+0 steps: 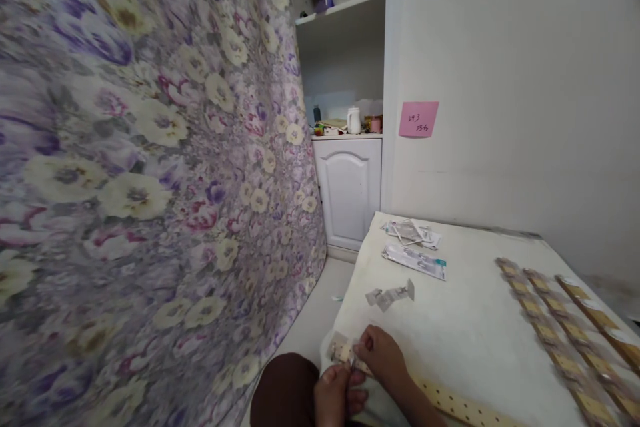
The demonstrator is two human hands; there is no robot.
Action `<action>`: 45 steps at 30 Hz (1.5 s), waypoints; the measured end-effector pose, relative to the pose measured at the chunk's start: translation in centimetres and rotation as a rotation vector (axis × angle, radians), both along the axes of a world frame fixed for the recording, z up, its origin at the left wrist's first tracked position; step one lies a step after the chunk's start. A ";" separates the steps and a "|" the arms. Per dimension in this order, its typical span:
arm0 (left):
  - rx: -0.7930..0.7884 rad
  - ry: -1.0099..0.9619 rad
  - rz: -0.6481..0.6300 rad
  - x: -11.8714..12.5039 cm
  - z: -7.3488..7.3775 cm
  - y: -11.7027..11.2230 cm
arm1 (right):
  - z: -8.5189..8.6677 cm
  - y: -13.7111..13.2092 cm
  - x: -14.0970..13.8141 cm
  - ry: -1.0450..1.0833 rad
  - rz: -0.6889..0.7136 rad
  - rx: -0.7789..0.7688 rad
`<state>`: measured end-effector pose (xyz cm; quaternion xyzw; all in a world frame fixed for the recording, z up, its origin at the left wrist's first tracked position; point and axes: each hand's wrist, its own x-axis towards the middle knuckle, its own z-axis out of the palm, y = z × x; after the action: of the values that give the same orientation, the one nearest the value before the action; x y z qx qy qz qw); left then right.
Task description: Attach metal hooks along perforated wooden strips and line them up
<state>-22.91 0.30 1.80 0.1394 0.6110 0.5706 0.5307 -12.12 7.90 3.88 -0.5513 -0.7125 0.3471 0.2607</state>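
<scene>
Low in the head view, my left hand (334, 392) is closed in a pinch at the near left corner of the white table. A tiny grey object shows at its fingertips, too small to name. Close by on the right, my right hand (381, 352) has its thumb and fingers pressed together; whatever they hold is hidden. Just beyond both hands lies a small beige piece with dark dots (342, 351), partly under clear plastic and partly covered by my fingers. A beige strip with rows of holes (453, 401) runs along the table's near edge, passing behind my right forearm.
Small clear packets (390, 294) lie on the white table (465, 320), with a long plastic package (415, 261) and a pile of wrappers (411, 232) beyond. Rows of brown-and-yellow packaged pieces (550, 340) line the right side. A floral curtain (165, 180) hangs at left.
</scene>
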 end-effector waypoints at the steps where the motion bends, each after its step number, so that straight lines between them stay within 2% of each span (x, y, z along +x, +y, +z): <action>1: 0.001 0.003 -0.002 0.0 0.0 0.0 | 0.0 0.0 0.0 0.002 -0.002 0.001; 17: 0.004 -0.009 -0.008 -0.2 0.0 -0.2 | 0.4 0.0 -0.1 -0.021 -0.008 -0.046; 29: -0.017 0.001 -0.006 0.0 1.0 -0.1 | 0.9 -0.1 -0.2 -0.029 -0.019 -0.061; 45: -0.013 0.012 -0.023 -0.2 0.7 0.0 | 0.5 0.0 -0.1 0.019 -0.021 -0.034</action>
<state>-23.13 0.29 2.47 0.1463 0.6164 0.5595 0.5344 -12.18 7.91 4.41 -0.5598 -0.6982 0.3614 0.2616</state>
